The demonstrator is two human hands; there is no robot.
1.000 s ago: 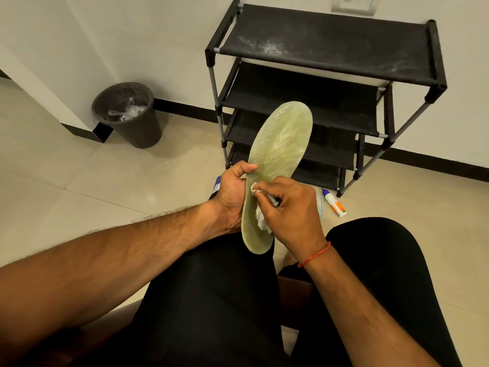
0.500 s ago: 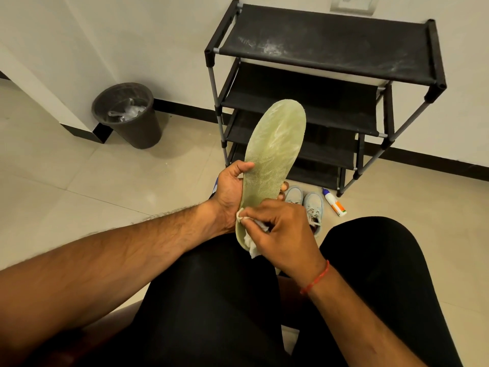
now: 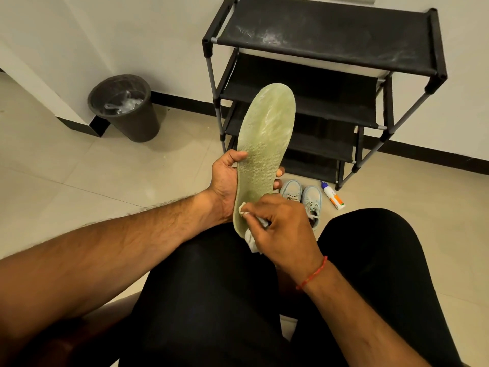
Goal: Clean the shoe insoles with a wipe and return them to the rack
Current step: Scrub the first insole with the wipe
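Since a sec ago the wipe (image 3: 250, 241) has slid down the insole (image 3: 264, 144), from approx mid-length to the heel end. The insole has also swung a bit left, so the shoes behind it now show. It stands near upright over the person's lap, toe end up, in front of the rack. The left hand (image 3: 225, 181) grips it at the lower middle, thumb over the near edge and fingertips (image 3: 280, 171) curling round the far edge. The right hand (image 3: 283, 226) pinches the bunched wipe and presses it on the heel.

Pale streaks remain on the toe half, so long firm strokes from heel to toe look like the best way to do this step. The left fingers should brace the back so the thin sole doesn't bend. Refolding the wipe to a fresh face would help, and the edges need doing too.

The rack (image 3: 328, 41) stands against the wall, its top shelf dusty. A pair of pale shoes (image 3: 301, 194) and a small bottle (image 3: 333, 198) lie on the floor at its foot. A bin (image 3: 124, 107) sits well to the left.

Hidden: the insole's back, its heel tip, and most of the wipe under the right hand. No 2nd insole is in view. The bottle label is too small to read, and the bin's contents are unclear.
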